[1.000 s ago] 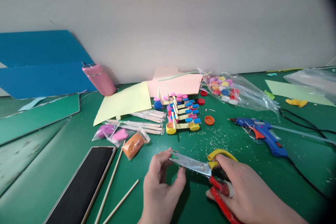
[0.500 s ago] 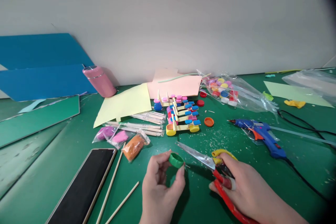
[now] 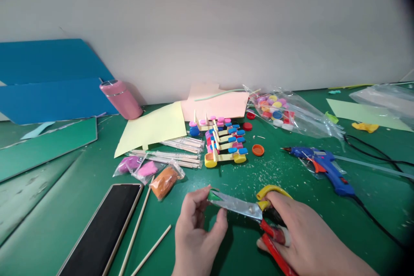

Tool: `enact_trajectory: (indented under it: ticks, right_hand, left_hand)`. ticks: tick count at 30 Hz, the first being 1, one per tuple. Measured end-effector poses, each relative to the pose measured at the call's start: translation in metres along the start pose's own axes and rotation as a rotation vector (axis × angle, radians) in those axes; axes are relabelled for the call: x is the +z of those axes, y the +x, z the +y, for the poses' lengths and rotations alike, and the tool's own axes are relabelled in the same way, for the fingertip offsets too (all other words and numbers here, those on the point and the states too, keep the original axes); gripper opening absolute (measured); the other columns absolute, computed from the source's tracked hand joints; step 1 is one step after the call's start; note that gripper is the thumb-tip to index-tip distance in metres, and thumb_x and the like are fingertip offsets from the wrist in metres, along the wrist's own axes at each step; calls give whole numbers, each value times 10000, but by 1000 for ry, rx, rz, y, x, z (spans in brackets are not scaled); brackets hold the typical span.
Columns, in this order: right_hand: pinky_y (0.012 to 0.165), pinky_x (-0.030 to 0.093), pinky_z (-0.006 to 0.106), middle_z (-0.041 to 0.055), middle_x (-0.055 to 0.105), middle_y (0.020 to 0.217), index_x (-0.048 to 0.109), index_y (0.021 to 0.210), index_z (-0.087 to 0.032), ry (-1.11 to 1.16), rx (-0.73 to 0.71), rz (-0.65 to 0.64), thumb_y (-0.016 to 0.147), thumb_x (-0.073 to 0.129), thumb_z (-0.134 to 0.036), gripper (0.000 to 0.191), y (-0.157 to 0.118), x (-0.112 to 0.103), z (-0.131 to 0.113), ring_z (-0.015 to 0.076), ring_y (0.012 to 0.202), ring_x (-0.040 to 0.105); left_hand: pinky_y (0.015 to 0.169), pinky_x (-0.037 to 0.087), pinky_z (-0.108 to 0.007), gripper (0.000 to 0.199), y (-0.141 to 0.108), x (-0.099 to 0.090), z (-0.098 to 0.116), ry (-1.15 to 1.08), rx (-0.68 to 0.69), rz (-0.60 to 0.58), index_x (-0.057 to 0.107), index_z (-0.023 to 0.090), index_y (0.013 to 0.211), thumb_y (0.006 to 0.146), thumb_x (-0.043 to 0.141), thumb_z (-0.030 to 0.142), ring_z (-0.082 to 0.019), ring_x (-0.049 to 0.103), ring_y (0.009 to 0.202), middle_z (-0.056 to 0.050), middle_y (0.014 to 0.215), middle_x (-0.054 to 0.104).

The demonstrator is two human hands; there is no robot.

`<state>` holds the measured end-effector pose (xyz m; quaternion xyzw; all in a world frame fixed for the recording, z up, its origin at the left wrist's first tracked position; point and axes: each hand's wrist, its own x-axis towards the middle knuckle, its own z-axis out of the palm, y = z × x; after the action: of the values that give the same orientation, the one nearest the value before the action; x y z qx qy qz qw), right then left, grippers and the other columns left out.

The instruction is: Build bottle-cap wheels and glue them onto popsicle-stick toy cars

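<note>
Pinching green cap (image 3: 212, 196) in left hand (image 3: 198, 235), fingertips only cap-wide apart, and clutching scissors (image 3: 242, 208) in right hand (image 3: 305, 228), fingers curled round handles, apparently to steady cap against blades beside left grip.

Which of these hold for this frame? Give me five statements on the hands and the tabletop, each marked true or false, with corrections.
1. The right hand holds the scissors. True.
2. The left hand holds a yellow piece beside the blades. False: the small piece is green.
3. The glue gun lies left of the smartphone. False: it lies to the right of it.
4. An orange cap lies on the tabletop. True.
5. The scissors' handles are both blue. False: one is red, the other yellow.
</note>
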<state>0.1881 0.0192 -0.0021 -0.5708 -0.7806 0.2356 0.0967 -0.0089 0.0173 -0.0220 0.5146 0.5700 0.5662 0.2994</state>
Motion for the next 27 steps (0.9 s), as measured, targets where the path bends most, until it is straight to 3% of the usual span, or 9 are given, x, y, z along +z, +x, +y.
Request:
enact_trajectory:
  ticks: [11,21,27]
  right_hand:
    - [501,418,294,41,614,737,485,847,-197,-12,2,-23,681,600,-443,319,3,-2,-3,212,607,582]
    - [528,430,303,33,607,751,476,828,-202,1,32,-38,661,625,-417,311,5,-2,-2,211,635,580]
    - [498,419,292,24,616,721,475,812,-212,-34,7,-40,676,607,-461,313,7,-3,-1,211,605,585]
  left_hand:
    - [733,535,-246,285,-3,1,-1,-32,-14,-7,567,189,875,621,645,86,-168,637,834,-45,872,643]
    - [756,535,-260,337,1,2,-3,0,90,-2,561,187,916,620,630,43,-186,640,882,-55,891,648]
    - [788,527,-273,348,0,2,-6,-22,60,-18,553,194,914,616,635,35,-195,632,926,-56,923,658]
